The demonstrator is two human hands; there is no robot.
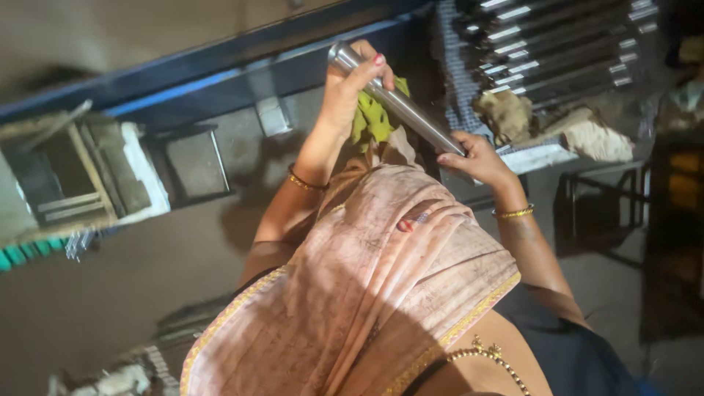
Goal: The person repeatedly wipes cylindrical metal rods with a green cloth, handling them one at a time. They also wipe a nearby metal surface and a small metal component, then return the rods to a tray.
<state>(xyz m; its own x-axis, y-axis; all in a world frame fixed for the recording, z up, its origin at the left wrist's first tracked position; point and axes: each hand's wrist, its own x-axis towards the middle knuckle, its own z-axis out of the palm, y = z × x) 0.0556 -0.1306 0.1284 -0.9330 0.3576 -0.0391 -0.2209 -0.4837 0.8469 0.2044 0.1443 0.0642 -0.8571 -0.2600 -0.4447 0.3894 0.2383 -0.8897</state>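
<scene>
While both hands hold the steel rod [396, 99] slantwise, the left hand [345, 88] keeps a closed grip near its upper end with a yellow-green cloth [374, 117], the right hand [473, 158] on the lower end. Beyond the rod, more rods [565, 44] lie on a rack; below it a dim concrete floor [110, 293]. A pink shawl [367, 286] hides the lap.

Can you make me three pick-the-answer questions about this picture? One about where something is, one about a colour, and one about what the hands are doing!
1. Where are the other metal rods?
A. top right, in a row
B. on the floor, bottom left
C. in a pocket

2. What colour is the cloth?
A. blue
B. yellow-green
C. black

3. How is the shiny rod held?
A. lying alone
B. by one hand
C. by both hands

Answers: 1 A, they lie side by side there. 2 B, it shows beside the left hand. 3 C, the right hand grips its other end.
</scene>
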